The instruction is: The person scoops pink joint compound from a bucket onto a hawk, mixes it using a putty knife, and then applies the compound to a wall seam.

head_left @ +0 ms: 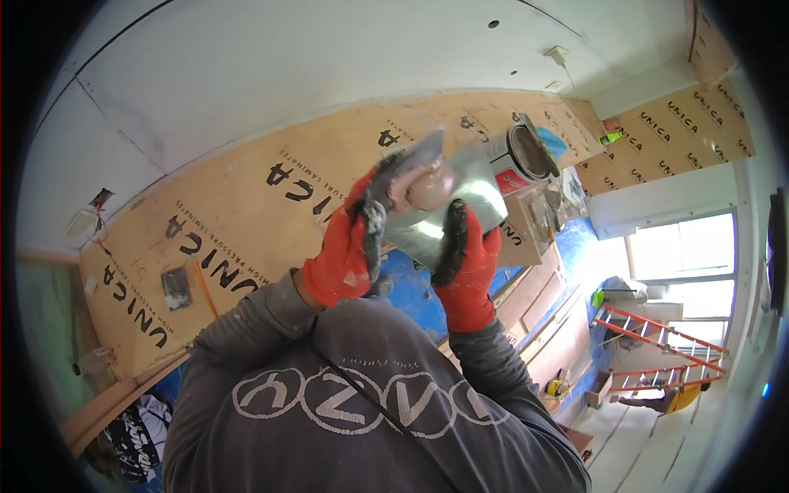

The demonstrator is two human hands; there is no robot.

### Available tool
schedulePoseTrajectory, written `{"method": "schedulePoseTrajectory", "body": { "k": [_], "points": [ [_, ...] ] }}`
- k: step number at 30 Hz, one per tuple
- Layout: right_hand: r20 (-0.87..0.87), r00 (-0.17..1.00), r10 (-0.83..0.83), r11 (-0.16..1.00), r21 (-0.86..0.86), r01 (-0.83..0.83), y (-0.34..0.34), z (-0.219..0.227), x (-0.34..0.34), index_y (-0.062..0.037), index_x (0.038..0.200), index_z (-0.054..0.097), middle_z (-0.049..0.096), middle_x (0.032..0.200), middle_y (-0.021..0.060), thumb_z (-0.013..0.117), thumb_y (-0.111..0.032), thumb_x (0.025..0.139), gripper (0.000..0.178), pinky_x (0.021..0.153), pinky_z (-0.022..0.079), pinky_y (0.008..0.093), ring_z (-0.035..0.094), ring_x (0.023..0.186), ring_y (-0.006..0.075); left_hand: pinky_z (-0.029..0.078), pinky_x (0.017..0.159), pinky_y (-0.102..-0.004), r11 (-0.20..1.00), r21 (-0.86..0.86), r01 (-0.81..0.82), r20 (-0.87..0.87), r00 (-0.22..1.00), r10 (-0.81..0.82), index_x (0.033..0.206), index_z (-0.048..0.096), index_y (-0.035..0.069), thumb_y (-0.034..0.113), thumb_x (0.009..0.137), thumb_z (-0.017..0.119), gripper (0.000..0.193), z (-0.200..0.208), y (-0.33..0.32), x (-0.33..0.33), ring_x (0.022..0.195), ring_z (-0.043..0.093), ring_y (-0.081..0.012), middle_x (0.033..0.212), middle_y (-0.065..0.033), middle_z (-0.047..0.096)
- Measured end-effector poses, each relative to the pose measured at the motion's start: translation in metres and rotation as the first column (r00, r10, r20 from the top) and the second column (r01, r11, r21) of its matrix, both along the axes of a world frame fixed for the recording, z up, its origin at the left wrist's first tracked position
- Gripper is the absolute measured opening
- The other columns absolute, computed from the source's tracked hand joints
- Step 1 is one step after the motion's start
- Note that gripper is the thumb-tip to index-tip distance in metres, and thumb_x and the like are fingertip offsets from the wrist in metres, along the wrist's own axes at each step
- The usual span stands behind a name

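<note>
Both of my hands wear red work gloves with dark, filler-smeared palms and fingers. My left hand [349, 246] is closed around a wide filling blade [426, 150]; its handle is hidden in the glove. In front of me my right hand [468, 267] grips the lower edge of a shiny metal sheet [486, 182], thumb on top. A soft pinkish lump of filler [431, 189] sits between the two, against the sheet and the blade. Just beyond the sheet, at the right, an open can [532, 150] with a red-and-white label stands tilted in the view.
A board-covered counter [238, 197] runs along the white wall. A small grey plate [175, 287] and an orange stick [205, 289] lie on its left part. To the right are blue sheeting [582, 238], a yellow tape measure [557, 384], an orange ladder [657, 345] and a person in yellow [684, 398].
</note>
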State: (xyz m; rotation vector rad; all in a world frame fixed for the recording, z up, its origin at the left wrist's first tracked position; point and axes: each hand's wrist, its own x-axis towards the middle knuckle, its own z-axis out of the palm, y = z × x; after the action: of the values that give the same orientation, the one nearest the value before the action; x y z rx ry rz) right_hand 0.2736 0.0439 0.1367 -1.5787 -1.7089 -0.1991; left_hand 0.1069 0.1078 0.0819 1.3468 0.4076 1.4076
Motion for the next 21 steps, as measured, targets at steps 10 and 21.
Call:
{"method": "schedulePoseTrajectory", "body": {
  "k": [10,21],
  "points": [
    [0.355,0.896,-0.266,0.921,0.369,0.127,-0.003,0.019,0.028,0.0022,0.127,0.057,0.057,0.125,0.025,0.062,-0.001,0.084,0.043,0.095,0.047,0.0453,0.059,0.11,0.0442,0.038,0.108,-0.0434,0.926,0.301,0.229,-0.36,0.926,-0.112,0.148,0.031,-0.004,0.007,0.095,0.045,0.056,0.006,0.0,-0.041,0.129,0.049,-0.0317,0.145,-0.0187,0.045],
    [0.277,0.774,0.569,0.816,-0.312,-0.487,0.016,0.043,0.008,-0.0335,0.121,0.068,0.056,0.128,0.025,0.071,-0.016,0.075,0.049,0.094,0.053,0.0451,0.059,0.115,0.0445,0.041,0.107,-0.0384,0.904,-0.414,0.109,-0.108,0.98,-0.168,0.145,0.03,-0.005,0.024,0.078,0.082,0.089,-0.035,-0.001,-0.028,0.129,0.05,-0.0266,0.139,-0.0192,0.049]
  ]
}}
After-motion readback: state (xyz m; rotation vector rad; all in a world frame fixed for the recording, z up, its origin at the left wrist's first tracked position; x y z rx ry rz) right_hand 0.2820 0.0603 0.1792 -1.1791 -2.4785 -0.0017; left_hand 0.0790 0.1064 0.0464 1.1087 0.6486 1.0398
